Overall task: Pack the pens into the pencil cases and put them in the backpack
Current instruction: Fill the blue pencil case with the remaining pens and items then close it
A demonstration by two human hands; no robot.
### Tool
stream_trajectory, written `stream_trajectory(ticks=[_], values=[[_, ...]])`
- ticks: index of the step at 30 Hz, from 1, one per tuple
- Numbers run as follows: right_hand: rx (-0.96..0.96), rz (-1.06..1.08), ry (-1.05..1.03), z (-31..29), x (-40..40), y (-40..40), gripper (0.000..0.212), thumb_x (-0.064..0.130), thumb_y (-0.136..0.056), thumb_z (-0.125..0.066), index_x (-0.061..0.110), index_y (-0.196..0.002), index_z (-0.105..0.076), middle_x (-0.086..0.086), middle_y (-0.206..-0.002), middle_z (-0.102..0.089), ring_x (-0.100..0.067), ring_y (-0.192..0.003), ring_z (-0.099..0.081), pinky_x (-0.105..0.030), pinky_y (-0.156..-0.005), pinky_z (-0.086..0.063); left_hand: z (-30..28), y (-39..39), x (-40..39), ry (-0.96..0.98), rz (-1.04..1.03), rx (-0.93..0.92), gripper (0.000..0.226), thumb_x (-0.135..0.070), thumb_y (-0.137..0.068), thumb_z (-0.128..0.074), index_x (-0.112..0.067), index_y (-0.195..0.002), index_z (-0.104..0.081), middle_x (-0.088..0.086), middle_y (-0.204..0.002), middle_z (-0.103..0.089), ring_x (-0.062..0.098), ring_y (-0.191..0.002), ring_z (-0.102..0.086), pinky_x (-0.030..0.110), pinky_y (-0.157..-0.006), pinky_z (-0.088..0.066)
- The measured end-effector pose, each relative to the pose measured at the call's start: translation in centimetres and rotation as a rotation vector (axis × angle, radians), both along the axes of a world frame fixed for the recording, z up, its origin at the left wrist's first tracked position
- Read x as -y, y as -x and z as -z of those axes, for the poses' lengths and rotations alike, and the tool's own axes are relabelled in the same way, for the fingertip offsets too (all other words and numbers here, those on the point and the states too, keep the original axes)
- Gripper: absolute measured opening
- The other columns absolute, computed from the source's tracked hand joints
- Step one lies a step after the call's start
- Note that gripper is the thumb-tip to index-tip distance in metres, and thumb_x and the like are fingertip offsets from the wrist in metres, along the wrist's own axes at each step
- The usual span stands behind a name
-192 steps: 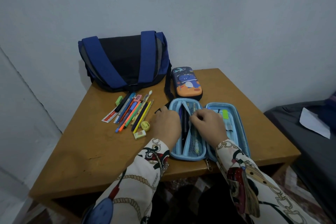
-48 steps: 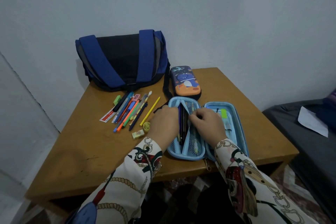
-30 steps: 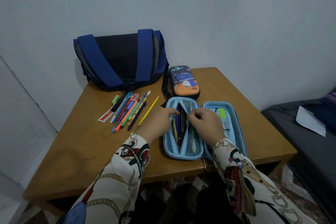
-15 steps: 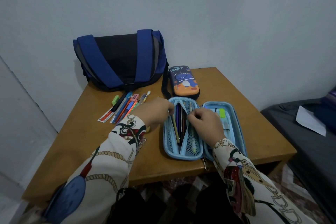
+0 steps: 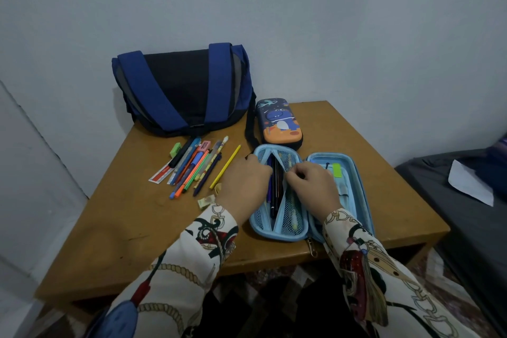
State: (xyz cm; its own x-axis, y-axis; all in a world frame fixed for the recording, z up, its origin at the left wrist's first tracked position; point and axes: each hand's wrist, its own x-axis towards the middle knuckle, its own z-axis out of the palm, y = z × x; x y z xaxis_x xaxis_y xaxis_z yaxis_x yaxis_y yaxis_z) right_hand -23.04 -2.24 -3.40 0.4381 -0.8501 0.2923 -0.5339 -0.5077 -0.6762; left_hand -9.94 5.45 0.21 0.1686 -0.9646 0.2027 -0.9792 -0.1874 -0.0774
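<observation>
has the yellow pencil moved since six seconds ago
Yes. The yellow pencil has slid out of the pen cluster, toward the open blue case, and now lies alone.
</observation>
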Motion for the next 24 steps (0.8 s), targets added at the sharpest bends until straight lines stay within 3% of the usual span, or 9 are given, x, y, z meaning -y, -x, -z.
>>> stream_trajectory(ticks=[3,6,8,10,11,16,18,21,24], values=[[-0.016,0.002,0.005,0.1,0.0,0.0,0.032,0.026,-0.089,-0.056,0.022,-0.058,-0.054,0.002,-0.070,-0.061,-0.018,-0.073,-0.056,-0.035,-0.082,-0.034,0.9,-0.4,-0.1,0.032,-0.011,-0.062,0.020,-0.023,-0.099,-0.044,-0.018,-0.111,-0.058,0.009,-0.108,-0.053,0.028,-0.091,-0.057,0.033,-0.064,-0.039],[-0.027,0.011,0.004,-0.1,0.0,0.0,0.033,0.025,-0.090,-0.057,0.020,-0.058,-0.054,0.001,-0.070,-0.061,-0.018,-0.072,-0.056,-0.035,-0.082,-0.035,1.3,-1.7,0.0,0.128,-0.054,-0.312,0.025,-0.030,-0.102,-0.036,-0.021,-0.121,-0.050,0.009,-0.106,-0.061,0.029,-0.087,-0.061,0.040,-0.068,-0.051],[-0.026,0.006,-0.001,-0.2,-0.1,0.0,0.033,0.025,-0.090,-0.057,0.022,-0.057,-0.053,0.002,-0.069,-0.060,-0.018,-0.071,-0.056,-0.036,-0.081,-0.038,1.3,-2.9,0.0,0.189,-0.149,-0.412,0.022,-0.022,-0.101,-0.038,-0.016,-0.119,-0.050,0.013,-0.117,-0.062,0.030,-0.102,-0.061,0.042,-0.076,-0.051],[-0.020,0.007,-0.007,-0.1,-0.1,0.0,0.033,0.025,-0.089,-0.057,0.022,-0.057,-0.054,0.002,-0.070,-0.061,-0.017,-0.070,-0.056,-0.038,-0.081,-0.041,1.3,-4.0,0.1,0.205,-0.255,-0.359,0.021,-0.007,-0.096,-0.044,-0.009,-0.113,-0.056,0.018,-0.135,-0.052,0.030,-0.116,-0.057,0.037,-0.078,-0.048],[-0.018,0.009,-0.004,-0.1,-0.1,0.1,0.033,0.025,-0.089,-0.057,0.022,-0.057,-0.054,0.003,-0.069,-0.061,-0.017,-0.070,-0.056,-0.038,-0.081,-0.041,1.2,-4.6,0.1,0.175,-0.306,-0.310,0.022,-0.002,-0.094,-0.046,-0.007,-0.111,-0.059,0.018,-0.136,-0.052,0.031,-0.112,-0.058,0.034,-0.074,-0.046],[-0.020,0.014,-0.006,-0.2,-0.1,0.0,0.034,0.026,-0.089,-0.057,0.023,-0.056,-0.052,0.003,-0.068,-0.060,-0.017,-0.069,-0.056,-0.038,-0.083,-0.041,1.0,-5.8,0.2,-0.012,-0.436,-0.260,0.050,0.002,-0.091,-0.049,-0.012,-0.139,-0.048,0.015,-0.102,-0.066,0.029,-0.093,-0.064,0.033,-0.068,-0.046],[-0.022,0.015,-0.005,-0.2,-0.2,0.1,0.034,0.025,-0.090,-0.057,0.023,-0.057,-0.051,0.002,-0.070,-0.060,-0.018,-0.070,-0.056,-0.038,-0.083,-0.042,1.1,-5.9,0.3,-0.031,-0.417,-0.242,0.057,0.003,-0.090,-0.052,-0.013,-0.143,-0.042,0.015,-0.104,-0.066,0.029,-0.092,-0.065,0.034,-0.067,-0.046],[-0.018,0.010,-0.005,-0.2,-0.2,0.1,0.035,0.025,-0.089,-0.057,0.024,-0.055,-0.050,0.001,-0.069,-0.060,-0.019,-0.070,-0.056,-0.040,-0.083,-0.043,0.5,-5.6,0.2,-0.004,-0.382,-0.271,0.047,0.002,-0.090,-0.052,-0.008,-0.136,-0.050,0.016,-0.128,-0.059,0.032,-0.099,-0.064,0.037,-0.073,-0.049],[-0.019,0.011,-0.003,-0.1,-0.1,0.0,0.033,0.025,-0.089,-0.057,0.020,-0.057,-0.053,0.000,-0.070,-0.062,-0.018,-0.070,-0.056,-0.039,-0.084,-0.042,-0.5,-4.5,-0.1,0.188,-0.293,-0.501,0.023,-0.006,-0.090,-0.054,-0.006,-0.112,-0.061,0.016,-0.119,-0.062,0.033,-0.097,-0.063,0.036,-0.068,-0.044]])
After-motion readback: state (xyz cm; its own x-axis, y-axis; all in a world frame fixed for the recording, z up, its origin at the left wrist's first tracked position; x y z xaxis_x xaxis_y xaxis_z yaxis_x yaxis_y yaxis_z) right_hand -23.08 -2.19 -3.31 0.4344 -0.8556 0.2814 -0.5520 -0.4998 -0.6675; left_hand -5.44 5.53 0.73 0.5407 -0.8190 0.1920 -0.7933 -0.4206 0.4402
